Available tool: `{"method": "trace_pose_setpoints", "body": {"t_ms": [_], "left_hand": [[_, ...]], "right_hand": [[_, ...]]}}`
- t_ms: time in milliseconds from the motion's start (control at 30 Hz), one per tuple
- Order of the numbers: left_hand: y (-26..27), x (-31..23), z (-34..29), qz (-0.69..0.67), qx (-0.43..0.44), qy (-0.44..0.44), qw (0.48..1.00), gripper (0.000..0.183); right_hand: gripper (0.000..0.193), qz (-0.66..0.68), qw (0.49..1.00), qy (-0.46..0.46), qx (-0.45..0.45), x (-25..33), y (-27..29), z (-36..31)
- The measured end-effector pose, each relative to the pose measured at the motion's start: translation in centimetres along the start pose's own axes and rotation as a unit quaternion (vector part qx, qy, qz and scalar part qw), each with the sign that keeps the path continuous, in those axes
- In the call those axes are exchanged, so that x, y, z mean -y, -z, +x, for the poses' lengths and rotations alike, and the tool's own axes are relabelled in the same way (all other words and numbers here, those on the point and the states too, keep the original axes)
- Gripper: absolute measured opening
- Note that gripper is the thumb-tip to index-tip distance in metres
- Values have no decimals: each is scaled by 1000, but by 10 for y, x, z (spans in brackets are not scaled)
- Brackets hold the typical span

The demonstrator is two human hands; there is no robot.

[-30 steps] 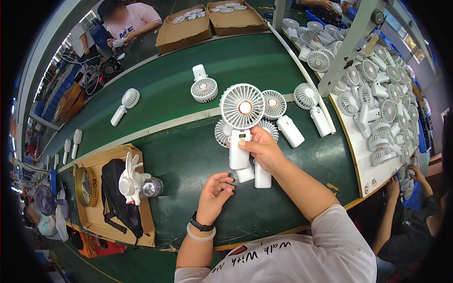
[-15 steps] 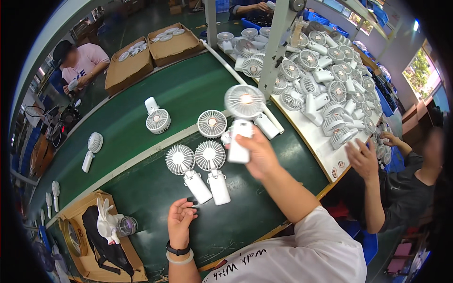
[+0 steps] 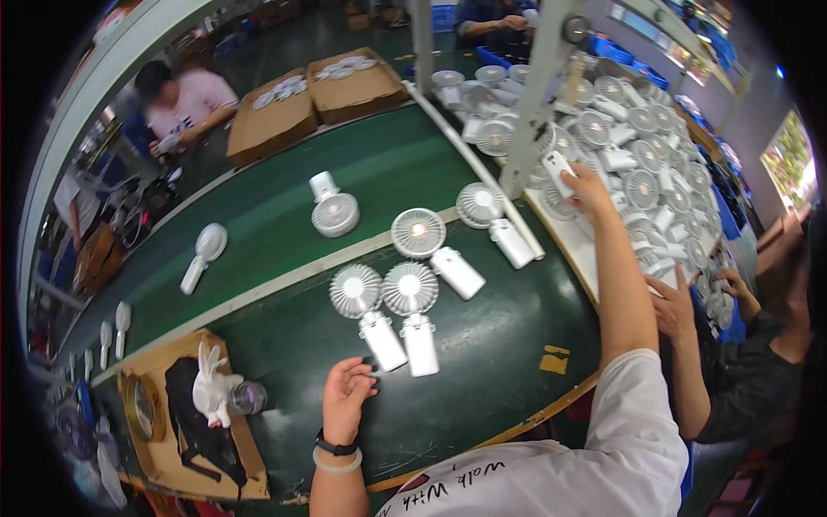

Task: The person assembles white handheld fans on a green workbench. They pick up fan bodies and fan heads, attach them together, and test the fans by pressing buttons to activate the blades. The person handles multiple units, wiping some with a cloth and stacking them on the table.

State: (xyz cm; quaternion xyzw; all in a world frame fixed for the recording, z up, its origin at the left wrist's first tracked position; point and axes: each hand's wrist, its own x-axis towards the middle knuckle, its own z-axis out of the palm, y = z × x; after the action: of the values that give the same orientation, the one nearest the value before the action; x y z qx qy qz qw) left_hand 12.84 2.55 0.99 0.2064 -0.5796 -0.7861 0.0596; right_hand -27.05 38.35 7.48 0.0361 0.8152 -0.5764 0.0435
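My right hand (image 3: pixel 588 195) grips a white handheld fan (image 3: pixel 558 172) by its handle at the edge of a large pile of similar fans (image 3: pixel 642 185). My left hand (image 3: pixel 347 398) rests over the green bench, empty, its fingers slightly bent and apart. Just beyond it, two white fans lie side by side, a left fan (image 3: pixel 381 340) and a right fan (image 3: pixel 420 345), both with round heads pointing away. Another fan (image 3: pixel 458 272) lies behind them, an orange-lit spot at its centre. Farther right, a fan (image 3: pixel 513 245) lies near the white rail.
A green conveyor belt (image 3: pixel 267 233) carries spaced fans. Upright grey post (image 3: pixel 538 103) stands beside the pile. Cardboard boxes (image 3: pixel 276 129) hold round white parts. At left, a cardboard tray (image 3: pixel 243 448) contains a black bag and tape roll. A co-worker's hand (image 3: pixel 674 303) reaches near the pile.
My right hand has carried the fan rightward and away from over the bench to the pile. My left hand stays near the two fans. The view has shifted slightly.
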Motion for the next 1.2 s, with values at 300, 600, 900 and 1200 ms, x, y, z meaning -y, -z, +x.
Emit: {"method": "trace_pose_setpoints", "body": {"t_ms": [300,600,900,1200], "left_hand": [[3,8,2,1,26,-33,999,33],[-2,10,0,52,35,-50,997,35],[-6,-8,-2,203,32,-111,972,46],[-11,2,-4,500,121,-284,809,66]], "right_hand": [[37,-408,845,273,-211,-17,-25,-17],[24,-154,888,421,-103,34,-124,-118],[57,-249,833,474,142,54,-263,-88],[84,-405,837,305,203,53,-327,-25]]}}
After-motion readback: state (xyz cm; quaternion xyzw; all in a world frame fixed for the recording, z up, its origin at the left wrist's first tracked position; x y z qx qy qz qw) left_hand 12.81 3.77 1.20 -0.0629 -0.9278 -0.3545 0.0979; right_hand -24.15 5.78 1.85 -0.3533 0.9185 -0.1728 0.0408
